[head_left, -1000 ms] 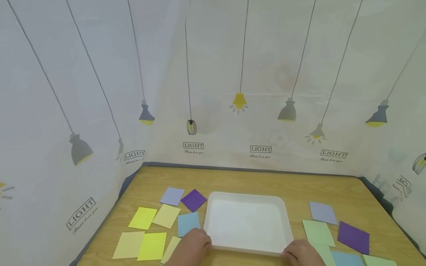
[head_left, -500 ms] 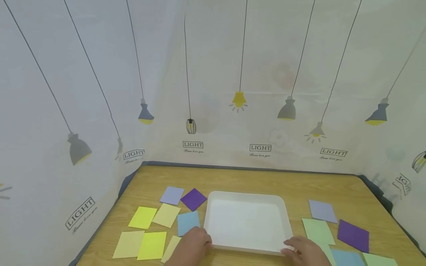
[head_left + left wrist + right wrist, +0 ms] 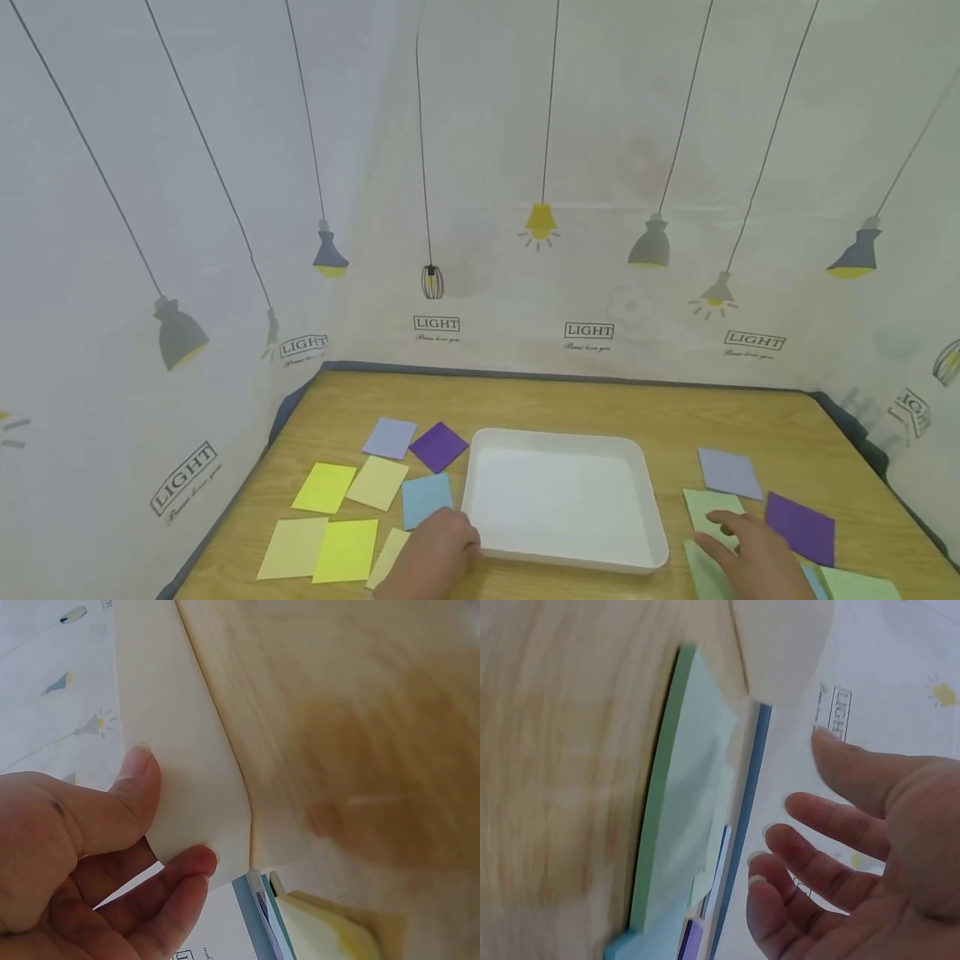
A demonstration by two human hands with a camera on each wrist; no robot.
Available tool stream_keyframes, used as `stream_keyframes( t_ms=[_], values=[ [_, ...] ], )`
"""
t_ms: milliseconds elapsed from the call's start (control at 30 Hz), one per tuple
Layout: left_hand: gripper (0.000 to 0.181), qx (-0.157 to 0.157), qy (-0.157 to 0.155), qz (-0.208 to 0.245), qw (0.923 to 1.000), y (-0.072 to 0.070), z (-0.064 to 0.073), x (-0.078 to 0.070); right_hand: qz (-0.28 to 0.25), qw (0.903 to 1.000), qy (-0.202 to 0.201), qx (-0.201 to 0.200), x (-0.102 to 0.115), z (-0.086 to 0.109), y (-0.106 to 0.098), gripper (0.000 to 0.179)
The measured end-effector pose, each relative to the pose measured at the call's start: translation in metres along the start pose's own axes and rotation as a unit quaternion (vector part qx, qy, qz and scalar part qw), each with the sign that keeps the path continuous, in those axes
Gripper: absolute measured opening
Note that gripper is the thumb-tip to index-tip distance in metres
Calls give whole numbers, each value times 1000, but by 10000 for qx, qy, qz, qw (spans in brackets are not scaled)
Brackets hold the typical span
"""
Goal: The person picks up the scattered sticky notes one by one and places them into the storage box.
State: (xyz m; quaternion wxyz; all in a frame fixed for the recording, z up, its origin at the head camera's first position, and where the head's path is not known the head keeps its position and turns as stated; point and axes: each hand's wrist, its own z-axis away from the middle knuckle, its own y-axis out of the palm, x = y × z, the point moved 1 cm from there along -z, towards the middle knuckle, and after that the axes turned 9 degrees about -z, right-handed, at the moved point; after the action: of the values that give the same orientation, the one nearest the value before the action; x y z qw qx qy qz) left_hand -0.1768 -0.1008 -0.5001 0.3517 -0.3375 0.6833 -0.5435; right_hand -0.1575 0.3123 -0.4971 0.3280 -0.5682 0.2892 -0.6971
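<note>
A shallow white rectangular tray (image 3: pixel 562 504) stands on the wooden table. My left hand (image 3: pixel 435 554) grips its near left corner; in the left wrist view, thumb and fingertips pinch around the tray's outer wall (image 3: pixel 180 750). Off to the right of the tray, my right hand (image 3: pixel 753 554) hovers over light green sticky note pads (image 3: pixel 712 504), thumb and fingers parted and relaxed. Beneath that hand, the right wrist view shows one green pad (image 3: pixel 679 802) lying on the table, apart from the fingers. A dark purple pad (image 3: pixel 801 529) lies just right of the hand.
Left of the tray lie several sticky note pads: bright yellow (image 3: pixel 345 550), pale yellow (image 3: pixel 377 483), light blue (image 3: pixel 427 500), lavender (image 3: pixel 390 439) and purple (image 3: pixel 439 447). Another lavender pad (image 3: pixel 730 473) lies at right. A lamp-patterned sheet (image 3: pixel 510 267) rises behind the table.
My right hand has let go of the tray's near right corner and moved right over the green pads. My left hand has stayed at the near left corner.
</note>
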Motion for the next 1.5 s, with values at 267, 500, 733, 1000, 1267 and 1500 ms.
stream_keyframes(
  t_ms=[267,500,733,1000,1267,1500],
  values=[
    [5,85,-5,13,10000,-2,0,0,442,9971,385,493,-30,-12,-2,64],
    [5,125,-61,92,9999,-5,-1,0,504,9976,74,469,-38,-17,2,46],
    [4,62,-98,252,9996,-5,0,1,471,9979,-190,410,-35,-17,2,38],
    [4,17,-104,274,9996,-4,0,1,451,9973,-10,582,-34,-21,1,43],
    [4,71,-164,280,9994,-1,-1,1,511,9958,6,759,-33,-22,0,43],
    [5,79,-169,239,9995,0,-2,2,579,9955,-8,744,-33,-24,0,32]
  ],
)
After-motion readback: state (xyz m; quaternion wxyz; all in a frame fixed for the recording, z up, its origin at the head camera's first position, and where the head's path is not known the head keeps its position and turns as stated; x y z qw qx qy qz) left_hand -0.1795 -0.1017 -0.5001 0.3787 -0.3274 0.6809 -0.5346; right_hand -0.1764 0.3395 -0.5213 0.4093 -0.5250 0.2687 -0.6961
